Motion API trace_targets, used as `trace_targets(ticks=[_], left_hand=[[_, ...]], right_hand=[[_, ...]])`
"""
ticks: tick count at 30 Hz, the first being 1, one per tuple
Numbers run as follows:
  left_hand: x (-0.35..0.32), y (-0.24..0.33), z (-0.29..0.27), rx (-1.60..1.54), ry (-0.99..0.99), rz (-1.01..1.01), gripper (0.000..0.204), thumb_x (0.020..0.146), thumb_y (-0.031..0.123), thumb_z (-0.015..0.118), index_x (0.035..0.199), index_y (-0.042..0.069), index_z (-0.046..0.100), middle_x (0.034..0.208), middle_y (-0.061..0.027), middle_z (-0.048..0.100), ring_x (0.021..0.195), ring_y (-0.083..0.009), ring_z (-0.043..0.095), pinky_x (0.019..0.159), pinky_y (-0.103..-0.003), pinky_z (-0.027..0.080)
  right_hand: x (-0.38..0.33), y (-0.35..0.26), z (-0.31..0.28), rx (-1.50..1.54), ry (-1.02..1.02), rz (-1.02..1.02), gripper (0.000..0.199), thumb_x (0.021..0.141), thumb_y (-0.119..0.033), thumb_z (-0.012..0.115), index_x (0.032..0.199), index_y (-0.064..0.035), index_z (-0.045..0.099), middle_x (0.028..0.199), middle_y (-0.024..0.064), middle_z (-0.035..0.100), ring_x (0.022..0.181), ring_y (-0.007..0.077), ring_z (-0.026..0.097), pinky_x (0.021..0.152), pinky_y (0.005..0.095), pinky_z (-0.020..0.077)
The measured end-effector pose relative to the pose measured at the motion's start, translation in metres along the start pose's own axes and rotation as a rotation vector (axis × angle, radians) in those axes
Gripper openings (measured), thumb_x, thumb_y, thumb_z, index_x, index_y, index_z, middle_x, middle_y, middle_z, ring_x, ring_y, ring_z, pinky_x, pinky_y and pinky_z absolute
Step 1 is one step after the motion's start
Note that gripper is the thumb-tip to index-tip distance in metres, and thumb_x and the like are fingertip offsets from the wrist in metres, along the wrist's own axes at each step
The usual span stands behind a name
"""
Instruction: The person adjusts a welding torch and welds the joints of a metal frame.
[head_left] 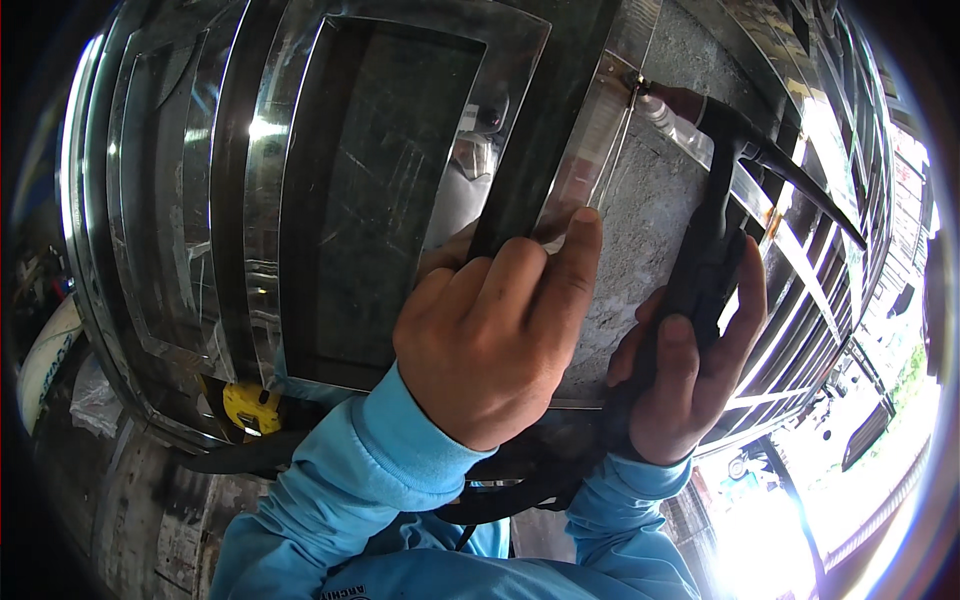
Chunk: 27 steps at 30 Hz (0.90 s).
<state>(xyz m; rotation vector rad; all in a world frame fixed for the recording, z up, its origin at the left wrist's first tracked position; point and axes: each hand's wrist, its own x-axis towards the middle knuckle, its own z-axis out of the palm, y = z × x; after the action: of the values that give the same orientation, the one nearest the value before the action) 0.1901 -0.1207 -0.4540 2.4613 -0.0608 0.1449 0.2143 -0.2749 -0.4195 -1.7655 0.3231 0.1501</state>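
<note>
— What is the right hand doing?

— It is wrapped tight around the black handle of a welding torch, fingers curled over the grip. The torch runs up and away from the knuckles, and its pale nozzle tip meets a small brass-coloured spot on a shiny stainless steel frame bar, well above the hand.

— And the left hand?

— Fingers pressed together and bent, with the fingertips resting against the lower stretch of that same steel bar. Whether it pinches anything I cannot tell; the palm side is hidden.

— What sits around them?

— Between the two hands is a rough grey concrete surface. Left of the left hand stands a polished steel gate panel with rectangular raised frames. Below and left of that wrist lies a small yellow tape measure. Both wrists wear light blue long sleeves. Beyond the right hand run slanting steel bars.
</note>
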Motion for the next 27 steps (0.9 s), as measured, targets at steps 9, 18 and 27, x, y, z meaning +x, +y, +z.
trace_targets(ticks=[9,18,27], left_hand=[[0.0003,0.0003,0.0002,-0.005,-0.010,-0.008,0.059,0.077,0.000,0.074,0.135,0.004,0.069,0.082,-0.0038,0.057,0.062,-0.0172,0.061,0.054,-0.033,0.049],[0.0005,0.0007,-0.0015,0.005,-0.018,-0.006,0.060,0.076,0.000,0.074,0.135,0.003,0.068,0.083,-0.0041,0.058,0.063,-0.0171,0.062,0.055,-0.033,0.050],[0.0010,0.0004,0.0003,-0.006,0.001,-0.001,0.061,0.076,-0.001,0.075,0.136,0.003,0.068,0.081,-0.0038,0.056,0.062,-0.0164,0.060,0.054,-0.033,0.048]], right_hand=[[0.0010,0.0026,-0.0006,-0.019,-0.008,-0.022,0.073,0.095,-0.007,0.054,0.162,-0.0044,0.024,0.086,0.0109,0.066,0.051,0.0086,0.058,0.045,0.0210,0.0438],[0.0003,0.0046,-0.0004,-0.053,-0.007,-0.048,0.072,0.095,-0.004,0.052,0.162,-0.0040,0.024,0.087,0.0116,0.066,0.052,0.0085,0.058,0.046,0.0212,0.0435],[0.0010,0.0042,0.0014,-0.063,-0.008,-0.065,0.071,0.096,-0.006,0.052,0.162,-0.0036,0.024,0.086,0.0116,0.066,0.052,0.0082,0.057,0.045,0.0215,0.0426]])
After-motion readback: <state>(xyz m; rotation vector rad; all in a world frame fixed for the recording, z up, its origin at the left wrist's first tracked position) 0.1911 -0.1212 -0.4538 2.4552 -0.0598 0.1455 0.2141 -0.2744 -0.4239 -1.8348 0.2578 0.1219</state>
